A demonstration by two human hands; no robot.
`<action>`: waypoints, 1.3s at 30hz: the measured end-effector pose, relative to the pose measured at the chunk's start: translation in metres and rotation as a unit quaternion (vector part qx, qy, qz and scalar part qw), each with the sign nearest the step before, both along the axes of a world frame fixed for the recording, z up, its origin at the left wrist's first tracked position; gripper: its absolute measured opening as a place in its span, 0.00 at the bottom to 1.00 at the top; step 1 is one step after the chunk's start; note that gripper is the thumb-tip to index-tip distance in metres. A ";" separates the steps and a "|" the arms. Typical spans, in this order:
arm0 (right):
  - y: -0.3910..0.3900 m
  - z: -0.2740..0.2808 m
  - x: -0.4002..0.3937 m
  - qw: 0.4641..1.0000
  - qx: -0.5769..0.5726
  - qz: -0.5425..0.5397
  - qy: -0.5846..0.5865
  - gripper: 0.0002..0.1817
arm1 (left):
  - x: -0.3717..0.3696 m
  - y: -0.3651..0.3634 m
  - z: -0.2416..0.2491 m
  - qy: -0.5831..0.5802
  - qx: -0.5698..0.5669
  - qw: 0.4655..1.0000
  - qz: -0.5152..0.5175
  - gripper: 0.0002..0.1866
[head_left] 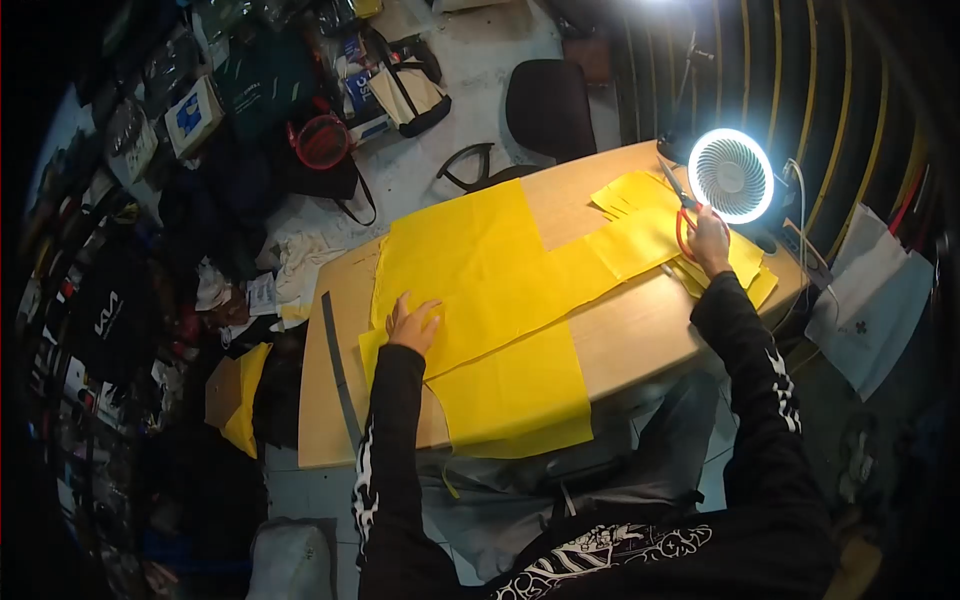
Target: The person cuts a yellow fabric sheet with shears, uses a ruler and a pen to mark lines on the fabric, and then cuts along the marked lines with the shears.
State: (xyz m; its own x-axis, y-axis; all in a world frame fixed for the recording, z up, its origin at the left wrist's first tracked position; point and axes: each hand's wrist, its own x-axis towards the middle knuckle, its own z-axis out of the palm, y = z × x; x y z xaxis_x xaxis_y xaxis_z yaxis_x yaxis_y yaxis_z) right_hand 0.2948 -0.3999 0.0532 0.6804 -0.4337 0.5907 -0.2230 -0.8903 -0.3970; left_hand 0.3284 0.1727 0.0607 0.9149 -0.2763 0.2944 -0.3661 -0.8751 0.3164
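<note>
Yellow fabric [465, 255] is spread over the wooden table [630, 345], with one part hanging past the near edge. My left hand [412, 325] lies on the fabric's left side, fingers spread. At the table's right end, my right hand [710, 243] grips scissors [684, 205] by their red handles. Their blades point up and away, close to a lit round fan [732, 176]. Cut yellow pieces [630, 192] lie in a stack beyond the scissors, and more yellow layers [757, 283] sit under and beside the right wrist.
A dark ruler-like strip [338, 360] lies along the table's left side. Behind the table stands a dark chair [548, 108]. Bags and a red basket [322, 141] crowd the floor at the far left. A cable [800, 190] runs down by the fan, near hanging pale sheets [868, 310].
</note>
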 end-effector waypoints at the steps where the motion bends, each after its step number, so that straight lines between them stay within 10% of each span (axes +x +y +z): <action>1: 0.000 0.001 -0.008 0.999 -0.020 0.031 -0.030 0.21 | -0.013 0.000 0.003 0.010 -0.030 0.999 -0.010 0.21; 5: 0.025 0.020 -0.049 0.979 -0.031 0.177 -0.100 0.22 | -0.088 0.019 0.014 -0.069 -0.002 0.996 0.055 0.24; 16: 0.082 0.064 -0.120 0.882 0.032 0.383 0.272 0.15 | -0.275 0.091 -0.005 0.074 -0.096 0.893 0.433 0.28; 22: 0.088 0.069 -0.111 0.874 0.044 0.390 0.286 0.21 | -0.291 0.092 -0.032 0.161 -0.473 0.797 0.340 0.17; 30: 0.084 0.056 -0.110 0.890 -0.015 0.399 0.222 0.17 | -0.302 0.065 -0.010 0.055 -0.387 0.838 0.381 0.15; 39: 0.110 0.045 -0.140 0.950 -0.067 0.273 0.134 0.15 | -0.294 -0.017 0.037 0.210 -0.607 0.752 0.146 0.11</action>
State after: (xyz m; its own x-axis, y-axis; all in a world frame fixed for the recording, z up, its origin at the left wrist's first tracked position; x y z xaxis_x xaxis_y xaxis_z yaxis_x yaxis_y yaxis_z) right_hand 0.1549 -0.2902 0.0978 0.9163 0.0946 0.3890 0.2100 -0.9408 -0.2659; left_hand 0.0343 0.1556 0.0978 0.9673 0.1935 -0.1639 0.1406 0.1286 0.9817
